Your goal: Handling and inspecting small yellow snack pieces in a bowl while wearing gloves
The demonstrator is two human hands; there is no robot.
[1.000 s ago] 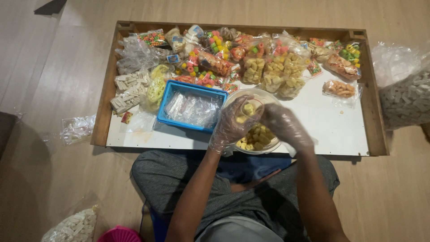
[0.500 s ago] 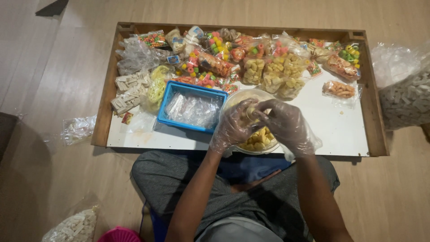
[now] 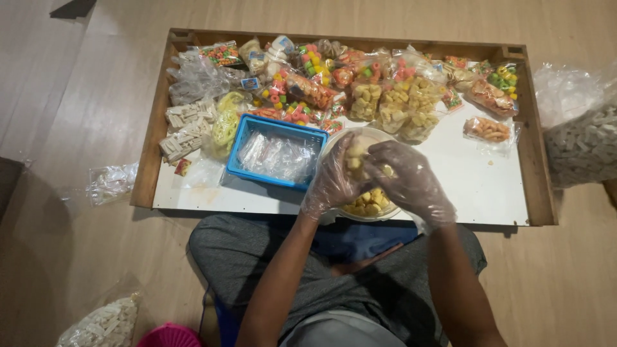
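I sit on the wooden floor (image 3: 77, 115) with the low tabletop (image 3: 475, 186) across my knees; both my hands wear thin clear plastic gloves and meet over the round bowl (image 3: 369, 209) of yellow puffed snacks at the near edge, at six o'clock on the tabletop. My left hand (image 3: 334, 183) is curled, its fingers closed around a small clump of yellow snacks (image 3: 355, 157) held above the bowl; my right hand (image 3: 411, 180) cups over from three o'clock, fingers bent and touching the same clump, and I cannot tell whether a bag lies between them. Just beside the bowl at nine o'clock stands a blue tray (image 3: 247, 144) holding clear empty bags; beyond it, toward twelve o'clock, filled packets of coloured ring snacks (image 3: 302, 87) lie heaped along the far rim, with packets of yellow puffs (image 3: 392, 103) right behind the bowl. A single packet of orange snacks (image 3: 486, 128) lies apart at two o'clock. White stick snacks in packets (image 3: 183, 125) sit at ten o'clock; a large bag of white pieces (image 3: 585, 141) rests on the floor off the tabletop at three o'clock, and another such bag (image 3: 103, 321) lies on the floor near my left knee, at seven o'clock.
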